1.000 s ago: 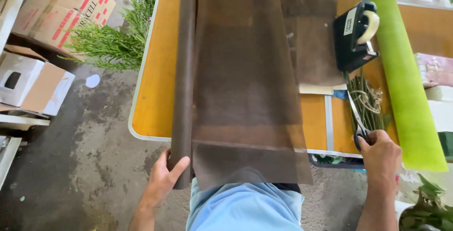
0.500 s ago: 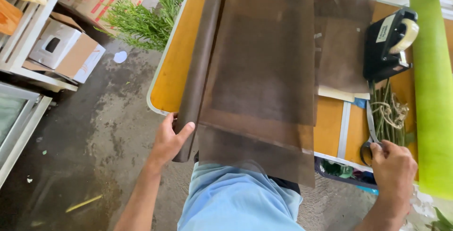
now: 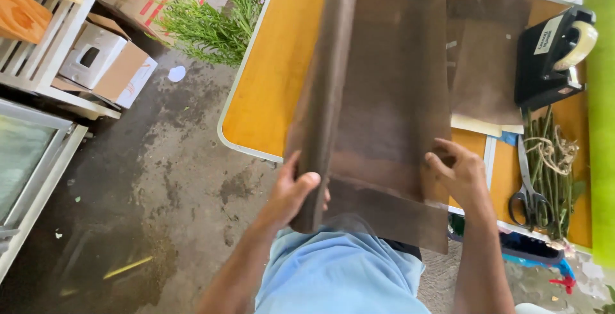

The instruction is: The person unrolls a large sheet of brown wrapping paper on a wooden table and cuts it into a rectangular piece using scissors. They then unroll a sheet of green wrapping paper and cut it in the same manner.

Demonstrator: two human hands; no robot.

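Observation:
A roll of dark brown wrapping sheet (image 3: pixel 323 90) lies lengthwise on the orange table (image 3: pixel 275 90), with its unrolled part (image 3: pixel 397 90) spread to the right and hanging over the near edge. My left hand (image 3: pixel 291 192) grips the near end of the roll. My right hand (image 3: pixel 458 173) pinches the right edge of the unrolled sheet near the table's front edge. More brown sheets (image 3: pixel 487 70) lie flat underneath, further right.
Scissors (image 3: pixel 526 189) and a tied bundle of green stems (image 3: pixel 551 160) lie at the right, behind them a black tape dispenser (image 3: pixel 554 57) and a green roll (image 3: pixel 601 128). Left of the table stand cardboard boxes (image 3: pixel 109 64), a green bush (image 3: pixel 211 25) and shelving (image 3: pixel 38 64).
My right hand has left the scissors and moved left onto the brown sheet's edge. My left hand still holds the roll's end. My view has shifted closer and left.

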